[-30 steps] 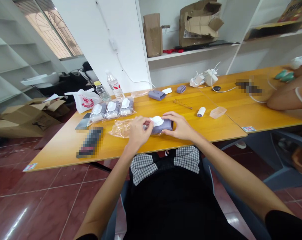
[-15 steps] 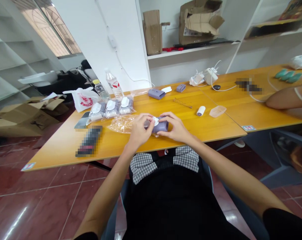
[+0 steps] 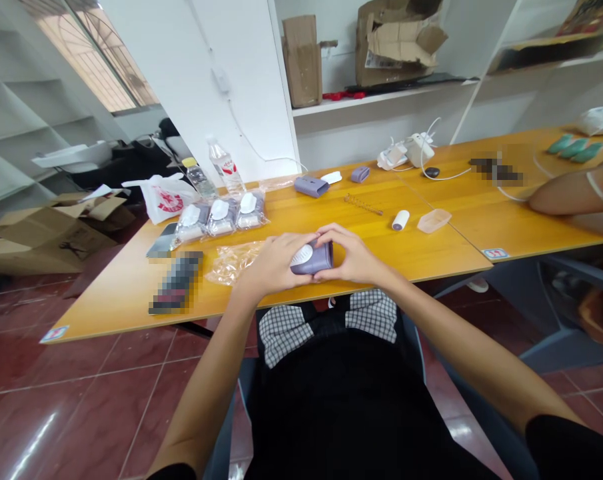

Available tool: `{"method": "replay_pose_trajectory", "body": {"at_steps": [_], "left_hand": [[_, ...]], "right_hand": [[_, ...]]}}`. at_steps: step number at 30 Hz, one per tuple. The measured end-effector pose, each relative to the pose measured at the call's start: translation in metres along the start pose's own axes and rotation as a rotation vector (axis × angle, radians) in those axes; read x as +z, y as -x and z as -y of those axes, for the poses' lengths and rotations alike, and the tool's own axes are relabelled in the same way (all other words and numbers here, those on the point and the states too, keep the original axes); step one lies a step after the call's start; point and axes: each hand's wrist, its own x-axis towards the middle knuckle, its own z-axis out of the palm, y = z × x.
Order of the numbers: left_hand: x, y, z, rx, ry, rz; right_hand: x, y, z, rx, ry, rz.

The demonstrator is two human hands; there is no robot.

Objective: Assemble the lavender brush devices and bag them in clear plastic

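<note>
A small purple device [image 3: 312, 259] with a white oval pad on top sits between both my hands near the front edge of the wooden table [image 3: 381, 233]. My left hand [image 3: 271, 265] wraps round its left end, fingers closed on it. My right hand [image 3: 348, 253] grips its right end with curled fingers. A crumpled clear plastic bag [image 3: 230, 261] lies on the table just left of my left hand. Three bagged devices of the same kind [image 3: 220, 217] lie in a row farther back on the left.
A blurred dark object [image 3: 177, 283] lies at front left. Two water bottles [image 3: 221, 167] and a white shopping bag [image 3: 164, 198] stand behind. Purple parts [image 3: 312, 186], a white roller [image 3: 400, 220] and a clear tray [image 3: 433, 221] lie mid-table. Another person's arm [image 3: 571, 193] rests at right.
Both hands have drawn the purple device toward the table's front edge and closed more tightly round it. It has come out of the clear bag, which now lies to the left.
</note>
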Motion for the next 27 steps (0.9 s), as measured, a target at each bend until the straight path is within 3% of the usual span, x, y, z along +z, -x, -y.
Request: {"method": "replay_pose_trajectory", "body": {"at_steps": [5,10,15,20,23,27], "left_hand": [[-0.010,0.004,0.000,-0.006,0.047,0.003],[-0.011,0.005,0.001,-0.015,0.032,-0.053],[-0.009,0.002,-0.003,-0.034,0.036,-0.070],[-0.012,0.001,-0.008,-0.066,-0.009,0.045],[-0.014,0.003,-0.015,-0.079,-0.088,0.166],[-0.017,0.005,-0.025,-0.090,-0.161,0.225]], "right_hand": [[-0.004,0.000,-0.011,0.077,-0.252,0.062],[-0.018,0.002,-0.035,0.434,-0.378,0.104],[-0.010,0.001,-0.018,0.740,-0.497,0.214],[0.004,-0.006,-0.007,0.781,-0.326,0.115],[0.005,-0.007,-0.010,0.777,-0.273,0.118],[0.006,-0.005,-0.011,0.755,-0.229,0.131]]}}
